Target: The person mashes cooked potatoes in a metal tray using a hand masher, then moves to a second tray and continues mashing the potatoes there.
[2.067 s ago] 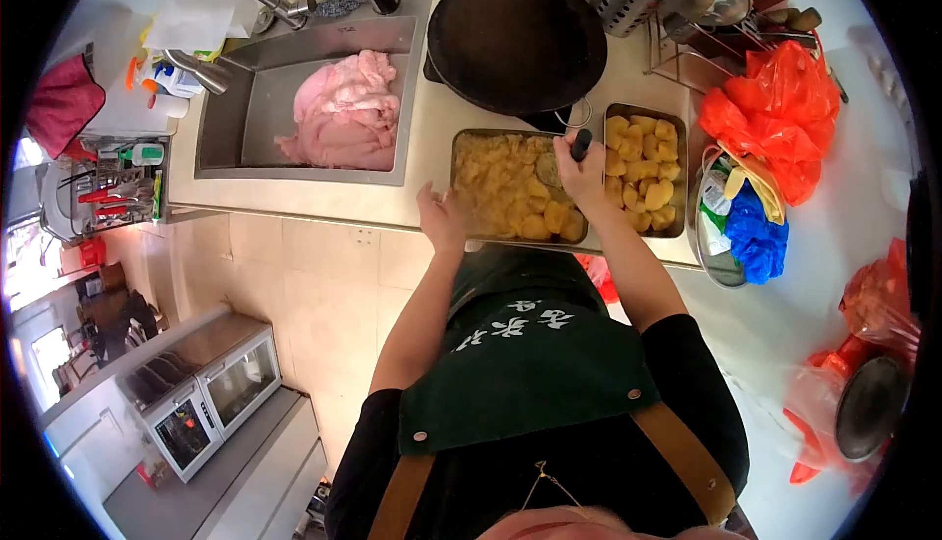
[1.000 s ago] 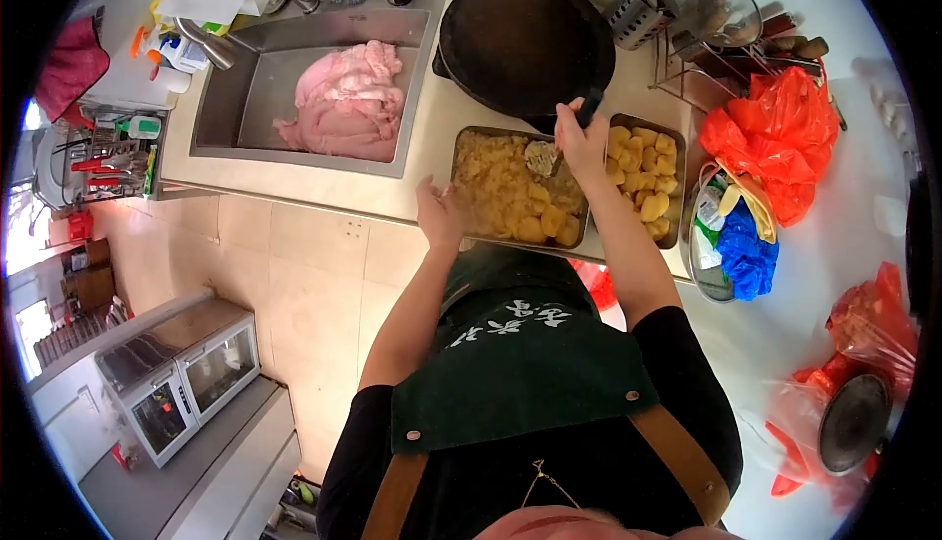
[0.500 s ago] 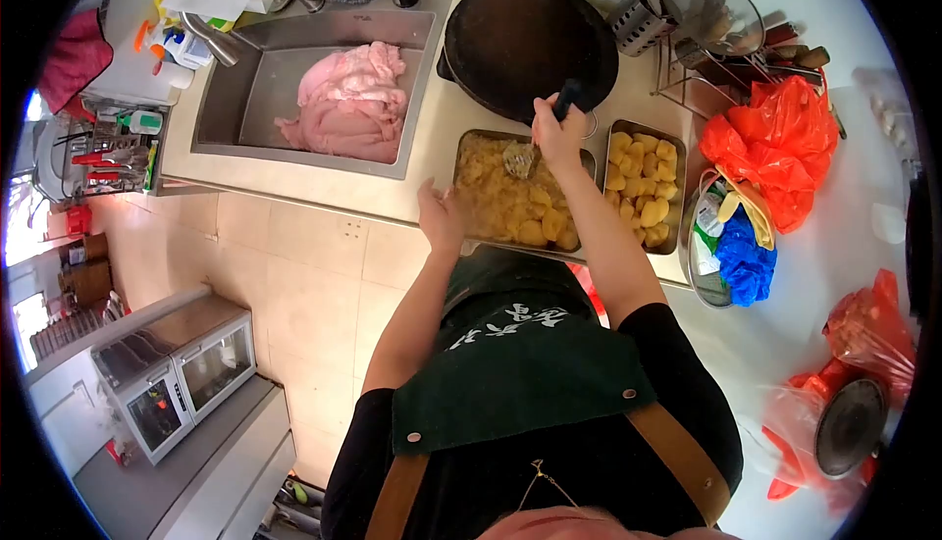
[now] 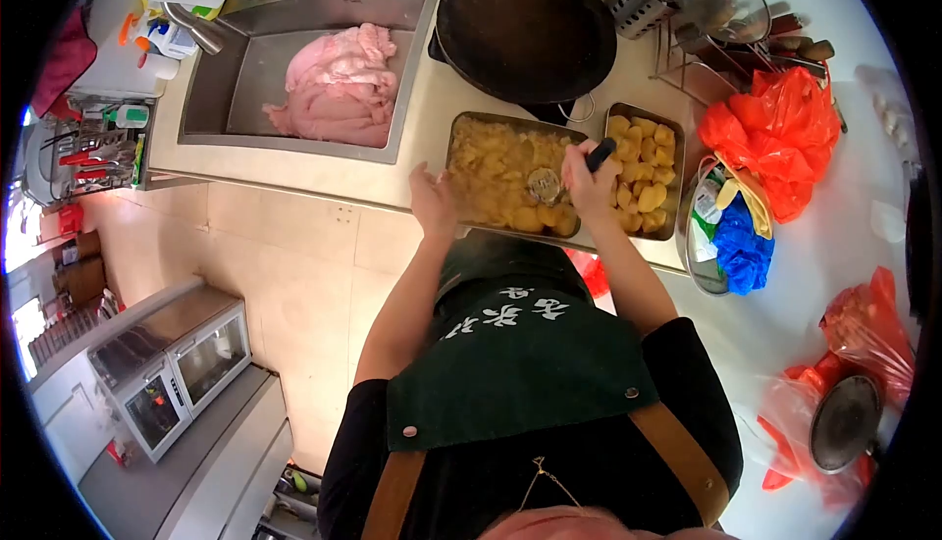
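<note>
My right hand (image 4: 591, 187) is closed round the black handle of a potato masher (image 4: 545, 186), whose metal head rests in the near right part of a metal tray (image 4: 451, 138). Mashed potato (image 4: 496, 162) covers much of that tray, with larger yellow potato pieces along its near side. At the tray's left rim is my left hand (image 4: 433, 203), fingers loosely stretched out and apart; whether it touches the rim is hard to see. A second metal tray (image 4: 677, 172) of whole potato pieces (image 4: 643, 182) stands just right of my right hand.
A large dark pan (image 4: 525, 30) sits behind the trays. Raw pink meat (image 4: 339, 89) lies in the sink (image 4: 235, 79) at left. On the right are a red plastic bag (image 4: 770, 143), a basket holding a blue bag (image 4: 743, 244), and a utensil holder (image 4: 638, 5).
My right hand has moved right and towards me, taking the masher head from the tray's middle to its near right part. My left hand has shifted slightly beside the rim.
</note>
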Tool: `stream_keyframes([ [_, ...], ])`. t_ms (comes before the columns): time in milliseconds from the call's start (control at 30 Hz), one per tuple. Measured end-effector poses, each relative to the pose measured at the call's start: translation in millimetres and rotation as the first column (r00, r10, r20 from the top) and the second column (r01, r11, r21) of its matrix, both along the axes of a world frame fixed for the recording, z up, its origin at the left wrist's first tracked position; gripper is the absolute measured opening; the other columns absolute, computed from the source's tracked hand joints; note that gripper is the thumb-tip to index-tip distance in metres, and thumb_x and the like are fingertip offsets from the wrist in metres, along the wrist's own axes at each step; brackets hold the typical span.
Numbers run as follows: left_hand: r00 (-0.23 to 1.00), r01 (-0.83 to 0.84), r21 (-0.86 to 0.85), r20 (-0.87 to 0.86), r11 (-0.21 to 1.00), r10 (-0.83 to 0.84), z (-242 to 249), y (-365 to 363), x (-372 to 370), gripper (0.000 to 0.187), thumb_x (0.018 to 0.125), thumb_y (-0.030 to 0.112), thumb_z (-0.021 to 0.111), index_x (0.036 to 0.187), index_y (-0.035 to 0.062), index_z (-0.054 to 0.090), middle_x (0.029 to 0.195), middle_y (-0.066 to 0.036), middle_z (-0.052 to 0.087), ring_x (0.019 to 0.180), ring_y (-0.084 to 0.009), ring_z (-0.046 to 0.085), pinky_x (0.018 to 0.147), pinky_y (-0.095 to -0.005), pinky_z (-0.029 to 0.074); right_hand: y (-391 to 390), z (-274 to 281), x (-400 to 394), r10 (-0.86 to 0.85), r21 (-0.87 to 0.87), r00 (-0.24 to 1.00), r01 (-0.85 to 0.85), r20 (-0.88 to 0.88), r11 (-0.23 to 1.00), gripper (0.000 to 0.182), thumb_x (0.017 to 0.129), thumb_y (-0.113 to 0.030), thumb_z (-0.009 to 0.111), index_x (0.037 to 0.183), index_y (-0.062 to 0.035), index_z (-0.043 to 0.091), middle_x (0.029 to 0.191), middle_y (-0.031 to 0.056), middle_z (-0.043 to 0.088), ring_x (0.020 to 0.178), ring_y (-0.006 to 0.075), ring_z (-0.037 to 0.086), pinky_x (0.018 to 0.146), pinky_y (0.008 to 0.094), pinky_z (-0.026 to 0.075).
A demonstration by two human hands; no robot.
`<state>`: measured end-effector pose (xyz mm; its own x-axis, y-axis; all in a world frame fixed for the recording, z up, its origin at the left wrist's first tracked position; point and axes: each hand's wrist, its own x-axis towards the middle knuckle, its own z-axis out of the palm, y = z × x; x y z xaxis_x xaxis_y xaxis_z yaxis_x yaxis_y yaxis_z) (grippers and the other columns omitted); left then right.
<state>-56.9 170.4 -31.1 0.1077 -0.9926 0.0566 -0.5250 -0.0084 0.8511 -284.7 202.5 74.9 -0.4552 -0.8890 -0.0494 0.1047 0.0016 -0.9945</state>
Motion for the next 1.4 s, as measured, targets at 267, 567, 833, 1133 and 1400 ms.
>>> stream_keyframes([
  [267, 0.999, -0.011, 0.082, 0.031, 0.997, 0.009, 12.4, -0.2, -2.2, 0.032, 0.091, 0.013, 0.054, 0.118, -0.0004, 0.044, 0.084, -0.010, 0.049, 0.072, -0.0206, 0.048, 0.066, -0.0319, 0.042, -5.4, -7.2, 21.7, 0.097, -0.007, 0.949, -0.104, -0.301, 0.995, 0.028, 0.088, -0.013, 0.058, 0.065, -0.0066, 0.043, 0.052, -0.0026, 0.040, 0.047, 0.0091, 0.037, 0.044, 0.0292, 0.029],
  [567, 1.000, -0.015, 0.034, 0.019, 0.999, 0.015, 6.4, -0.3, -2.7, 0.032, 0.091, 0.014, 0.054, 0.118, 0.0000, 0.043, 0.085, -0.009, 0.049, 0.073, -0.0201, 0.048, 0.067, -0.0316, 0.042, 37.1, 27.7, 1.2, 0.118, -0.084, 0.993, -0.119, -0.011, 0.989, 0.025, 0.088, -0.001, 0.054, 0.065, -0.0052, 0.043, 0.051, -0.0007, 0.044, 0.044, 0.0063, 0.039, 0.042, 0.0255, 0.030],
  [833, 1.000, -0.014, 0.093, -0.009, 0.996, 0.015, 16.5, -1.1, -4.3, 0.034, 0.091, 0.017, 0.053, 0.118, -0.0001, 0.043, 0.086, -0.011, 0.050, 0.073, -0.0217, 0.050, 0.066, -0.0333, 0.043, 57.0, -26.5, 9.3, 0.041, -0.086, 0.986, -0.055, -0.159, 0.995, 0.026, 0.084, 0.002, 0.055, 0.063, -0.0054, 0.041, 0.051, -0.0005, 0.037, 0.045, 0.0072, 0.030, 0.043, 0.0275, 0.023],
  [1133, 1.000, -0.004, 0.021, 0.021, 1.000, 0.004, 11.8, -0.3, -2.7, 0.032, 0.091, 0.018, 0.054, 0.116, -0.0002, 0.044, 0.084, -0.010, 0.049, 0.070, -0.0221, 0.048, 0.064, -0.0338, 0.042, 8.8, -3.1, -5.2, -0.027, 0.094, 0.999, 0.028, -0.018, 0.995, 0.024, 0.089, -0.008, 0.053, 0.068, -0.0059, 0.042, 0.052, 0.0001, 0.043, 0.043, 0.0084, 0.041, 0.042, 0.0244, 0.032],
  [1400, 1.000, -0.018, 0.011, 0.010, 1.000, 0.017, 11.4, -0.2, -2.6, 0.032, 0.090, 0.017, 0.056, 0.115, 0.0000, 0.044, 0.083, -0.010, 0.048, 0.070, -0.0212, 0.047, 0.064, -0.0333, 0.041, 18.5, -5.0, 22.6, 0.087, -0.031, 0.992, -0.090, -0.087, 0.995, 0.028, 0.088, -0.010, 0.055, 0.065, -0.0078, 0.040, 0.052, -0.0023, 0.037, 0.047, 0.0078, 0.034, 0.046, 0.0276, 0.027],
])
